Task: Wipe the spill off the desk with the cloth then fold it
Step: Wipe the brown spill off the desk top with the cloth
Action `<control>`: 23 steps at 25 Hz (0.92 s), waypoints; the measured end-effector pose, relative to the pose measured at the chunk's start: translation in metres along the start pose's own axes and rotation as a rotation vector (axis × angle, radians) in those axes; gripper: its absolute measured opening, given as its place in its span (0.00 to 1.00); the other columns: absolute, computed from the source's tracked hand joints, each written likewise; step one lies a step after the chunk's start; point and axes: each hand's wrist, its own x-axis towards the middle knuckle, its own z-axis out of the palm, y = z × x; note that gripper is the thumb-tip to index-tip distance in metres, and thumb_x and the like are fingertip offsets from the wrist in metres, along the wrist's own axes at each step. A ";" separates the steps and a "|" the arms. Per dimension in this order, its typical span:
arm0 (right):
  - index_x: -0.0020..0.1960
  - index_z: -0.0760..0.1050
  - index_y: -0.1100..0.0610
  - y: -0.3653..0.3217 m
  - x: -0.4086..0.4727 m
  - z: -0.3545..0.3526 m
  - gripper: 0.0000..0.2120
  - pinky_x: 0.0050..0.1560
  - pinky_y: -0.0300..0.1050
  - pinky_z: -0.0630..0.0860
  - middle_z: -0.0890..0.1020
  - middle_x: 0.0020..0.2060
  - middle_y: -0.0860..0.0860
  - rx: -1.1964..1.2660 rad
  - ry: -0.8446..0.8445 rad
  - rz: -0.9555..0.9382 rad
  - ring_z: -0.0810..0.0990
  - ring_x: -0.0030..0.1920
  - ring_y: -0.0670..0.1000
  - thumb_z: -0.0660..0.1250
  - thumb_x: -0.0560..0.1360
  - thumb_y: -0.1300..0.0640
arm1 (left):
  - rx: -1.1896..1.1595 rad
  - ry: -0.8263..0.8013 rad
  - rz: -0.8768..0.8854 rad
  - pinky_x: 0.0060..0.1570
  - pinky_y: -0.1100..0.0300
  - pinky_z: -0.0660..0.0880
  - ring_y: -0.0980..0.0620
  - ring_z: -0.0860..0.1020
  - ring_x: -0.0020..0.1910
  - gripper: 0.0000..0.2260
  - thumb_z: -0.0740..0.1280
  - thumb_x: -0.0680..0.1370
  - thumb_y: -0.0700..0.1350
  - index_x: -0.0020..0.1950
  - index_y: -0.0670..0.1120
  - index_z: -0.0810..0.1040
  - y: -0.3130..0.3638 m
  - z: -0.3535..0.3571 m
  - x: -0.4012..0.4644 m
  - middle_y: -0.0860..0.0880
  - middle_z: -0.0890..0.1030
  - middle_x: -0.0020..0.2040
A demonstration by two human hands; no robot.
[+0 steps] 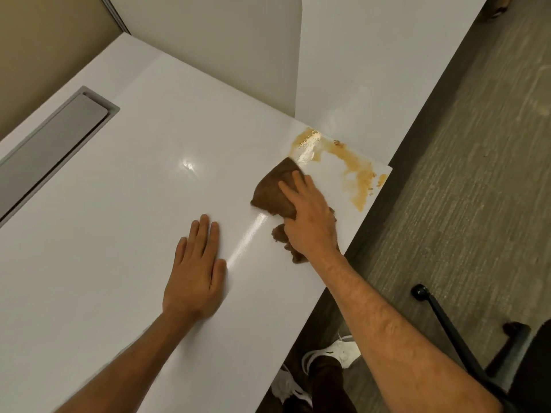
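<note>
On white desk (125, 204): 1 brown cloth (272, 192) pressed under R hand (310, 219), fingers straight; L hand (198, 272) flat, holding nothing; 1 tan spill (357, 171) beside cloth.

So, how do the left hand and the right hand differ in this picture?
The left hand lies flat on the bare white desk with straight fingers and holds nothing; the right hand presses down on the brown cloth. The left hand rests away from the spill; the right hand is close to it, with the cloth's far corner at its edge. Both hands are bare and palm down on the same desk.
</note>
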 end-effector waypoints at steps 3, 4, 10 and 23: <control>0.73 0.70 0.47 -0.011 -0.025 0.006 0.35 0.71 0.48 0.53 0.64 0.78 0.50 0.087 -0.114 -0.134 0.59 0.78 0.55 0.73 0.69 0.64 | -0.017 0.000 0.006 0.81 0.57 0.37 0.53 0.40 0.84 0.29 0.46 0.84 0.52 0.85 0.50 0.43 0.001 -0.001 0.000 0.52 0.41 0.86; 0.73 0.71 0.47 -0.017 -0.040 0.010 0.36 0.71 0.48 0.53 0.65 0.78 0.50 0.107 -0.149 -0.164 0.60 0.78 0.55 0.75 0.68 0.64 | -0.027 0.000 0.003 0.81 0.56 0.38 0.53 0.40 0.84 0.29 0.46 0.84 0.52 0.85 0.49 0.44 0.001 -0.001 0.000 0.52 0.42 0.86; 0.61 0.80 0.48 -0.044 -0.147 0.029 0.33 0.71 0.53 0.65 0.76 0.69 0.50 0.141 -0.287 -0.309 0.72 0.71 0.55 0.84 0.57 0.53 | -0.054 0.004 0.000 0.81 0.58 0.40 0.55 0.42 0.84 0.28 0.46 0.85 0.51 0.85 0.47 0.49 -0.005 -0.001 0.001 0.51 0.46 0.86; 0.62 0.81 0.49 0.027 -0.108 -0.075 0.23 0.63 0.53 0.79 0.81 0.64 0.42 1.144 -0.060 0.320 0.81 0.62 0.47 0.68 0.74 0.70 | 0.034 0.010 -0.024 0.80 0.61 0.39 0.54 0.42 0.84 0.29 0.47 0.84 0.51 0.85 0.51 0.46 -0.004 0.000 0.002 0.54 0.44 0.86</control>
